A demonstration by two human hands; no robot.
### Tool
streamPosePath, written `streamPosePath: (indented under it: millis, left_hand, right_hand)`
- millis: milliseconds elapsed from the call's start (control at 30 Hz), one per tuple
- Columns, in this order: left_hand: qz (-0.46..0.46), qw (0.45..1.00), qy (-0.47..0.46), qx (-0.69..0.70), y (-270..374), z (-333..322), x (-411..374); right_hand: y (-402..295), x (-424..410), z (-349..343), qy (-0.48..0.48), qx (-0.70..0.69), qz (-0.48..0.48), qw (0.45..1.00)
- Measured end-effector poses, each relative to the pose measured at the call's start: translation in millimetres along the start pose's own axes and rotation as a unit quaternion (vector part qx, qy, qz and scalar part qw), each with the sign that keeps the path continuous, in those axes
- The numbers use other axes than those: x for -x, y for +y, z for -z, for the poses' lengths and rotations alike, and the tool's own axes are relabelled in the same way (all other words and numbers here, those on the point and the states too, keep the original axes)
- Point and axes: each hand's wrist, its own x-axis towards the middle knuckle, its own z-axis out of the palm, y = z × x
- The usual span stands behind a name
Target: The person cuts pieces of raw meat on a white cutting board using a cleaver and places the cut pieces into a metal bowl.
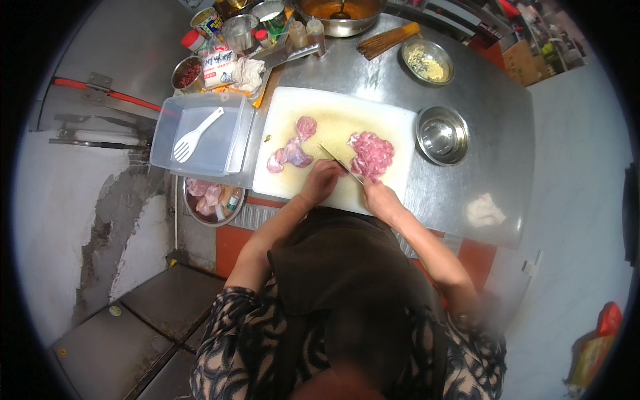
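My right hand [381, 199] grips a kitchen knife [341, 162] whose blade slants up and left over a white cutting board [305, 102]. Close against the blade's left side is my left hand [322, 179], fingers curled down toward the board. Whatever lies beneath those fingers is hidden. A pile of sliced raw pink meat [371, 154] rests to the right of the blade. On the board's left half lie a round piece of raw meat [306, 127], a larger chunk with a pale membrane [298, 153] and a smaller pale piece [275, 162].
Left of the board, a clear plastic bin [200, 165] holds a white slotted spatula [195, 137]. Below it sits a metal bowl of raw meat [205, 197]. To the right stand a steel bowl [442, 136], a bowl of chopped pale food [427, 61] and a crumpled white cloth [485, 210]. Squeeze bottles [315, 35] stand behind.
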Motion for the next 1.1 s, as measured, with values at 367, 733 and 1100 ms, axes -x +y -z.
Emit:
streamPosePath:
  millis: [367,733,1100]
  left_hand:
    - [0.016,0.993,0.009,-0.119,0.5,-5.8,-1.3]
    - [0.033,0.997,0.015,-0.065,10.9,-5.4,-17.0]
    - [0.01,1.0,0.019,-0.001,-9.9,-14.7,-10.3]
  right_hand:
    - [20.9,-37.6,-19.7,0.036,-0.106,-0.045,0.993]
    - [19.7,19.7,-12.2,0.128,-0.062,-0.059,0.988]
    - [3.4,11.5,-11.0,0.055,0.052,-0.003,0.997]
